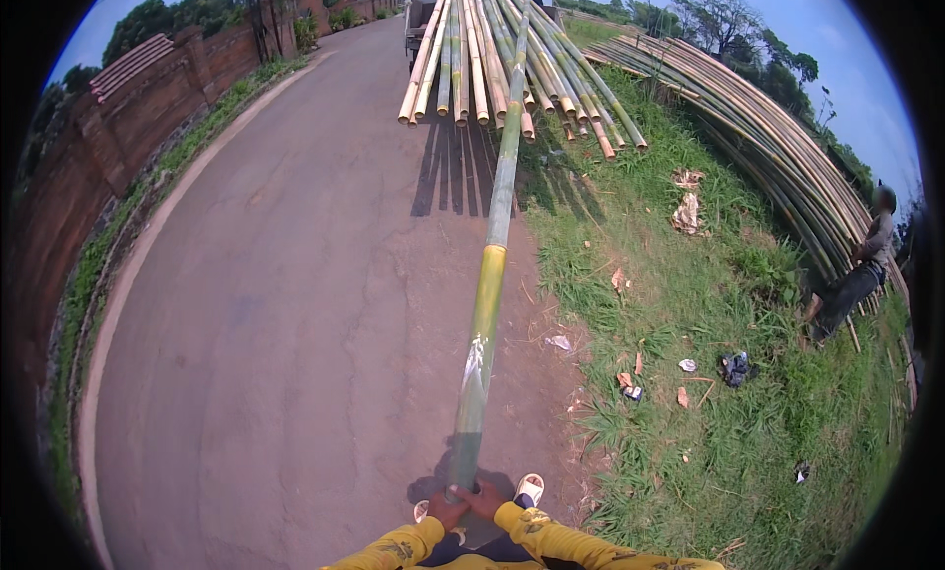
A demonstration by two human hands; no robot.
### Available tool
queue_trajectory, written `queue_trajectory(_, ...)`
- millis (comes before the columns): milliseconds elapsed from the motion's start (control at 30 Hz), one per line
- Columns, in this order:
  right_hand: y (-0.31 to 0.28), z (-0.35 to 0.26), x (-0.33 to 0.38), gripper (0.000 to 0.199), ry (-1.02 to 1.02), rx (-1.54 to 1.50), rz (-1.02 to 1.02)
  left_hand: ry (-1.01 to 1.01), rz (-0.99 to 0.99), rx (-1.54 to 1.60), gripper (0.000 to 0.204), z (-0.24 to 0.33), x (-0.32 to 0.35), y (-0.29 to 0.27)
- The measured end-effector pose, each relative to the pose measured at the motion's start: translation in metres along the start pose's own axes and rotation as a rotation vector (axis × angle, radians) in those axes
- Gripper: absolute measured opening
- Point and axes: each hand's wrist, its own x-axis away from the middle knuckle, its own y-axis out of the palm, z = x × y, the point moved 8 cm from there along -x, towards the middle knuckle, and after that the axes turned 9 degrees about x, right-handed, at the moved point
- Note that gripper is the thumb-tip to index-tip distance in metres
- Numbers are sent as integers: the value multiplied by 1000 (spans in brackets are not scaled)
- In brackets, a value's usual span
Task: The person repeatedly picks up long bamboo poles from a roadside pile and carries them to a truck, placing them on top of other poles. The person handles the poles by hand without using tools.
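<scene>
A long green bamboo pole (484, 304) runs from my body forward and up over a load of bamboo poles (482, 58) on a truck. My left hand (446, 511) is closed around the near end of the pole from the left side. On the other side, my right hand (482, 499) grips the same end, close beside the left. Parts of both hands' fingers are hidden behind the pole. The cut ends of the loaded poles stick out past the truck's back toward me.
An asphalt road (266, 304) stretches ahead, with a brick wall (128, 137) along its left. Grass with scattered litter (734, 369) lies to the right. A large bamboo stack (768, 127) leans there, and another person (866, 260) is next to it.
</scene>
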Motion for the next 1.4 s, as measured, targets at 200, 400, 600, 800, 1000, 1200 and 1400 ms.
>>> queue_trajectory(200,-47,68,7,83,67,-144,68,-62,-92,64,47,5,-1,78)
queue_trajectory(400,-63,159,11,68,198,-631,182,-73,-16,38,49,-8,-19,110)
queue_trajectory(600,-43,142,68,69,393,-1128,19,-164,85,-20,58,40,-21,142)
queue_trajectory(800,-88,101,47,62,169,-1215,27,-165,68,-17,49,94,-58,182)
queue_trajectory(1000,-205,84,34,48,7,-109,332,-180,15,273,34,190,-64,238)
queue_trajectory(1200,-271,90,18,44,32,-847,315,-112,-58,371,28,174,-148,292)
queue_trajectory(1400,-359,4,4,56,-140,-913,574,-213,-169,506,27,273,-188,321)
